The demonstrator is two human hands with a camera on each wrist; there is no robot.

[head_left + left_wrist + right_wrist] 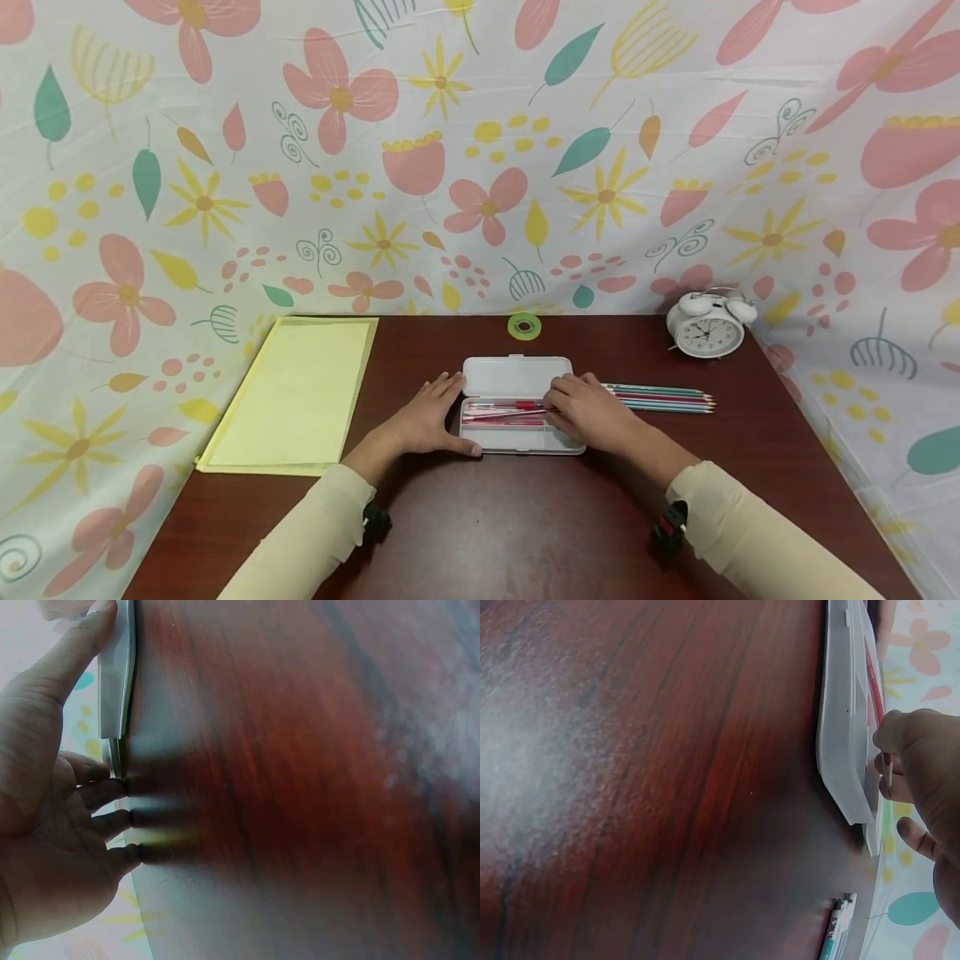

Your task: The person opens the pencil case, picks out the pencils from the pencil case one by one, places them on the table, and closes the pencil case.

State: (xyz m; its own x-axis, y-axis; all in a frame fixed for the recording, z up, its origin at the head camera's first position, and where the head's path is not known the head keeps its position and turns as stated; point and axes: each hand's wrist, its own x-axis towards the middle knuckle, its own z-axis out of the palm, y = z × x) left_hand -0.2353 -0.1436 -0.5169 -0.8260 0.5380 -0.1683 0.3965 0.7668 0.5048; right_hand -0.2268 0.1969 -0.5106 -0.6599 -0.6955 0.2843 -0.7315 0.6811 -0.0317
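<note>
A white pencil case [498, 439] lies with its lid [517, 377] flipped back on the table. Several red and pale pencils [498, 412] fill its rear compartment. At the case's left end is my left hand [423, 421], fingers spread, thumb [75, 652] against the front corner. My right hand [588, 410] is over the right end and pinches a red pencil [874, 679] between thumb and fingers. That pencil's sharpened tip points toward the hand's side in the right wrist view, and its other end reaches over the case. Part of the compartment is hidden by the right hand.
Right of the case lie several teal, red and blue pencils [660, 400]. A white alarm clock [705, 327] stands at the back right. A green tape roll [524, 326] lies behind the lid, and a yellow folder [292, 392] lies on the left.
</note>
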